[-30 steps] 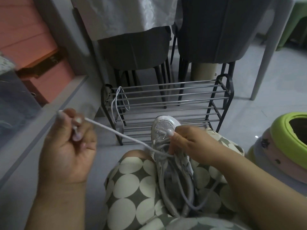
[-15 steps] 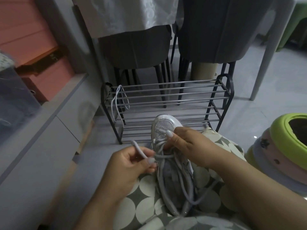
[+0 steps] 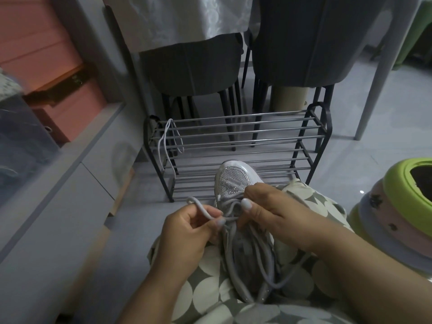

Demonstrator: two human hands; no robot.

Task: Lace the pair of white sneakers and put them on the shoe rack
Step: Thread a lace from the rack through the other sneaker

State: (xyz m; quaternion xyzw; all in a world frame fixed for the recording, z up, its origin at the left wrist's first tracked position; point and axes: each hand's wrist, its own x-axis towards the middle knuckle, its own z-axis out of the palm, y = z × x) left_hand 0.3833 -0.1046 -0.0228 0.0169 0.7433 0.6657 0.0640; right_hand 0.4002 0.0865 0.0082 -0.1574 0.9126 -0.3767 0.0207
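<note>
One white sneaker (image 3: 236, 176) lies on my lap, toe pointing away toward the shoe rack (image 3: 233, 136). My left hand (image 3: 187, 232) pinches the free end of its white lace (image 3: 201, 208) just left of the eyelets. My right hand (image 3: 268, 213) grips the shoe's upper on the right side, fingers curled over the laced part. A second loose white lace (image 3: 164, 143) hangs over the rack's top-left bars. The other sneaker is not in view.
Two dark chairs (image 3: 194, 69) and a cloth-covered table stand behind the rack. A grey cabinet (image 3: 70, 183) runs along the left, with pink boxes (image 3: 58, 106) beyond it. A stack of green and pink plastic stools (image 3: 402, 206) sits at the right.
My left hand, which had pulled the lace out taut to the upper left, has come back in close to the eyelets with the lace end slack. The right hand stays on the shoe.
</note>
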